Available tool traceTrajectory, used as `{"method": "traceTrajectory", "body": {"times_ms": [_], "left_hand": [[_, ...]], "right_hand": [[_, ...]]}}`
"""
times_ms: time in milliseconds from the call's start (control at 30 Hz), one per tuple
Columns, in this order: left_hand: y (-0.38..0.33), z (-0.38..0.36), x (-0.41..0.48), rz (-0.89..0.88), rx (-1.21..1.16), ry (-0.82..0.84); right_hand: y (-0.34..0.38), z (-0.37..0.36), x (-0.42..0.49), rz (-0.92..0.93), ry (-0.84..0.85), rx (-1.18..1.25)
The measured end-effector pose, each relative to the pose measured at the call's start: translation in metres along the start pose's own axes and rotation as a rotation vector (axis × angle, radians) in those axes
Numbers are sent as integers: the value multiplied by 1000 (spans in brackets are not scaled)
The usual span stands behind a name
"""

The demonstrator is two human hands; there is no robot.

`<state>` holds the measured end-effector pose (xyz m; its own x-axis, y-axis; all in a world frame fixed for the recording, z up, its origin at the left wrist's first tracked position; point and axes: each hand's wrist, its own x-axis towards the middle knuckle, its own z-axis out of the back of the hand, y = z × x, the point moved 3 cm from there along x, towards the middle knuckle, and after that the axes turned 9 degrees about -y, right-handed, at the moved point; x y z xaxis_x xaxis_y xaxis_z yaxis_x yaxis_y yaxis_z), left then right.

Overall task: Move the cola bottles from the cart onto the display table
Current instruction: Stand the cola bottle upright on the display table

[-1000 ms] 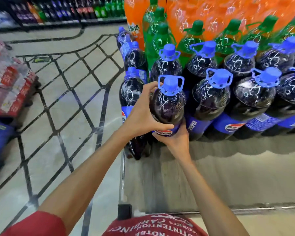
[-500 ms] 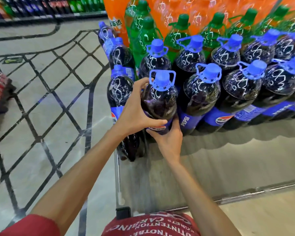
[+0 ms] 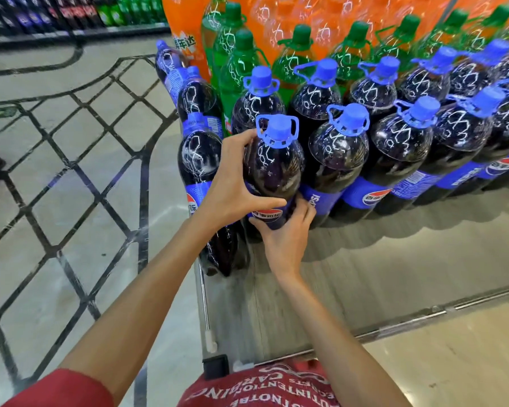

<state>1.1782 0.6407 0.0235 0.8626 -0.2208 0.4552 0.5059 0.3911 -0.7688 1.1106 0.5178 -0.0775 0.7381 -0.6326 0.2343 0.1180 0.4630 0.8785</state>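
- Centre frame: two hands grasp one cola bottle (image 3: pixel 274 168) at the display table's (image 3: pixel 365 274) left edge, the left hand (image 3: pixel 232 183) round its shoulder and the right hand (image 3: pixel 285 239) round its label.
- Its row shows four blue caps (image 3: pixel 347 118).
- Upper frame: seven green bottles (image 3: pixel 238 71); the orange bottles (image 3: pixel 185 24) are uncountable.

Green bottles (image 3: pixel 239 69), orange bottles (image 3: pixel 279 22), perhaps shelves (image 3: pixel 71 16)

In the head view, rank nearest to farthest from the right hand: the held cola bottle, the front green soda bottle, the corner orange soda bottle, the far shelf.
1. dark plastic cola bottle with blue cap: gripped by the right hand
2. green plastic soda bottle: behind, leftward
3. orange plastic soda bottle: farther back, corner
4. drinks shelf: across the floor, far left
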Motion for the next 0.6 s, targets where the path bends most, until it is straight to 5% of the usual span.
{"method": "traceTrajectory", "body": {"times_ms": [600], "left_hand": [[-1,7,-4,-19,81,63]], "right_hand": [[0,0,-1,26,1,-102]]}}
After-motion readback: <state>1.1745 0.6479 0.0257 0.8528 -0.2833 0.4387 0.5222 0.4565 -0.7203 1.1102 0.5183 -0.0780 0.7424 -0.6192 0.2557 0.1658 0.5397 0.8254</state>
